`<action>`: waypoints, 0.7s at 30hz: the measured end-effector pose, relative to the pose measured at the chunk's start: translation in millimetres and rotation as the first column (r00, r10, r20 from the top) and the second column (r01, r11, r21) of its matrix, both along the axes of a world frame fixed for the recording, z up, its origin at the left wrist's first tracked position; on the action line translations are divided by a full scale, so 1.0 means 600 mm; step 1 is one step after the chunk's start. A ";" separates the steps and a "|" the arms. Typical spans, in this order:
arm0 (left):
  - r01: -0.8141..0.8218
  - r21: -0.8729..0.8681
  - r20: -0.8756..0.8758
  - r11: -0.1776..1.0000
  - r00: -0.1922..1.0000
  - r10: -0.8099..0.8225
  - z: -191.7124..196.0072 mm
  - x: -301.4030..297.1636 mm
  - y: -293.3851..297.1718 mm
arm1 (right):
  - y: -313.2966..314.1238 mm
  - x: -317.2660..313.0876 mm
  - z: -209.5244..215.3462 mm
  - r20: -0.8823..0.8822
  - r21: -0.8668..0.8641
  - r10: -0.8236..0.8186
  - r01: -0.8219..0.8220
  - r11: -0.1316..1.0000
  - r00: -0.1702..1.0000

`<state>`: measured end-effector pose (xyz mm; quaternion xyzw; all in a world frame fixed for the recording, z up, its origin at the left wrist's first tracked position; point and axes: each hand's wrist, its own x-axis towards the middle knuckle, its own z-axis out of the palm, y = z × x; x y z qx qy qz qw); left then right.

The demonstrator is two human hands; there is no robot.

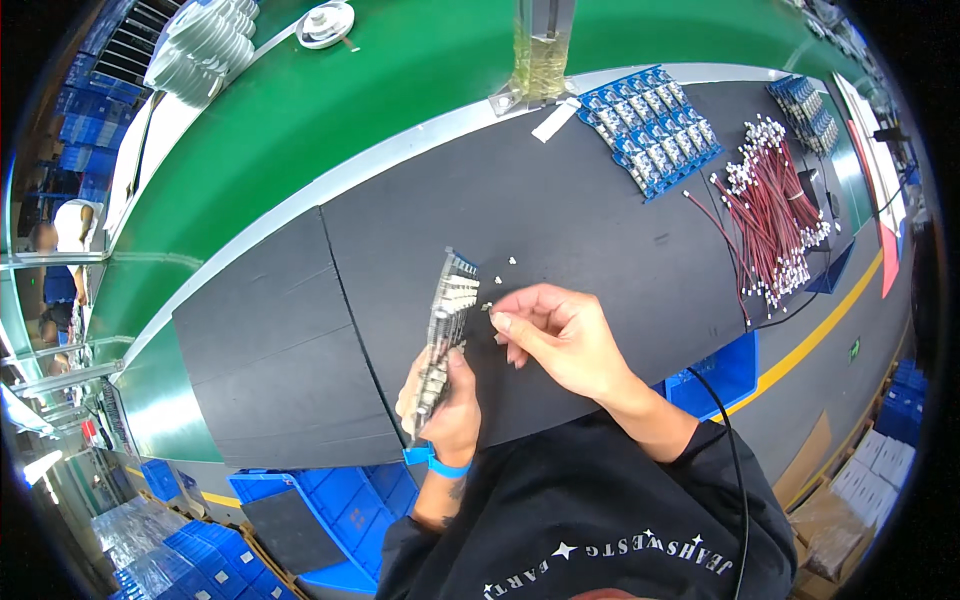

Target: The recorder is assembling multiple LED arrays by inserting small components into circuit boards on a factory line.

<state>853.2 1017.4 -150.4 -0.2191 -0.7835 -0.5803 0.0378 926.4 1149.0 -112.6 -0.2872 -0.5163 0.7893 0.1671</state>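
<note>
My left hand [447,400] grips a circuit board panel [452,295] by its lower end. The panel is tilted up nearly on edge, with rows of white connectors along its face. Just right of it, my right hand [560,335] has thumb and forefinger pinched together. A tiny pale piece [487,307] shows at those fingertips, too small to tell whether it is held. A few small white pieces [498,280] lie on the black mat [590,240] beyond the fingers.
At the far right lie blue circuit boards [655,130], a pile of red-and-black wires [770,210] with white plugs, and another board stack [803,115]. A metal post [543,50] rises at the back edge. Blue bins [330,520] stand below the near edge, and a black cable [735,450] hangs at right.
</note>
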 end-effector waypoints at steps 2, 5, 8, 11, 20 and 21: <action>0.073 0.012 -0.114 0.997 0.991 -0.071 -0.016 -0.003 -0.005 | 0.002 -0.005 0.016 -0.103 0.016 -0.042 0.044 0.999 0.994; 0.120 -0.035 -0.180 0.992 0.976 -0.125 -0.003 -0.004 0.002 | 0.006 -0.011 0.045 -0.250 -0.064 -0.022 0.006 0.998 0.968; 0.139 -0.022 -0.181 0.990 0.973 -0.141 -0.004 -0.003 0.003 | 0.008 -0.017 0.042 -0.222 -0.150 0.027 -0.062 0.987 0.975; 0.128 -0.043 -0.181 0.991 0.974 -0.133 -0.005 -0.001 0.003 | 0.019 -0.015 0.047 -0.194 -0.209 0.121 -0.161 0.965 0.974; 0.117 -0.063 -0.217 0.991 0.968 -0.128 0.010 -0.006 0.011 | 0.020 -0.023 0.053 -0.166 -0.081 0.090 -0.104 0.991 0.982; 0.118 -0.063 -0.188 0.991 0.974 -0.128 0.016 -0.006 0.009 | 0.021 -0.021 0.053 -0.146 -0.076 0.110 -0.122 0.990 0.983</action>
